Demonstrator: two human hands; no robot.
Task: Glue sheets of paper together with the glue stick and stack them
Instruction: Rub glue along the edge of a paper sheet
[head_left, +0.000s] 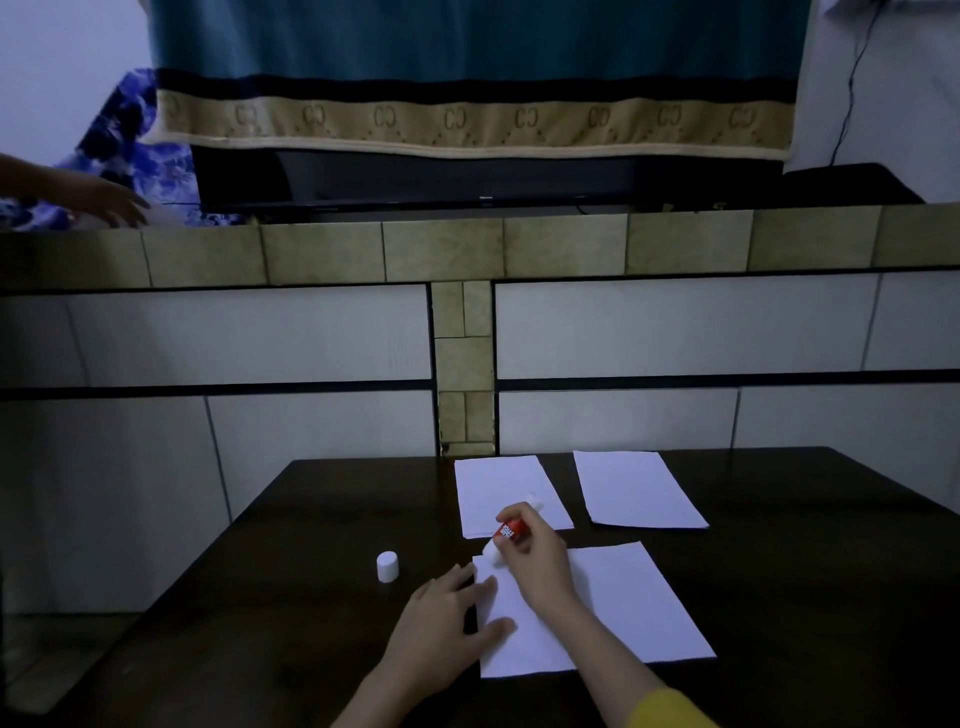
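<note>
A yellow sleeve (670, 709) covers the right forearm; left arm bare.

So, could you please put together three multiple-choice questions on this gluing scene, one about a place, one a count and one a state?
1. Where does the white cap stand?
A. on the dark table, left of the near sheet
B. on the far right sheet
C. on the glue stick

2. How many paper sheets or piles lie on the table?
A. one
B. three
C. five

3. What is the right hand doing?
A. resting flat
B. lifting a sheet
C. gripping the glue stick, tip down on the near sheet

Answers:
1 A: the cap stands alone on bare table.
2 B: two lie far, one near.
3 C: fingers curl round the stick while the left hand presses the sheet's edge.
</note>
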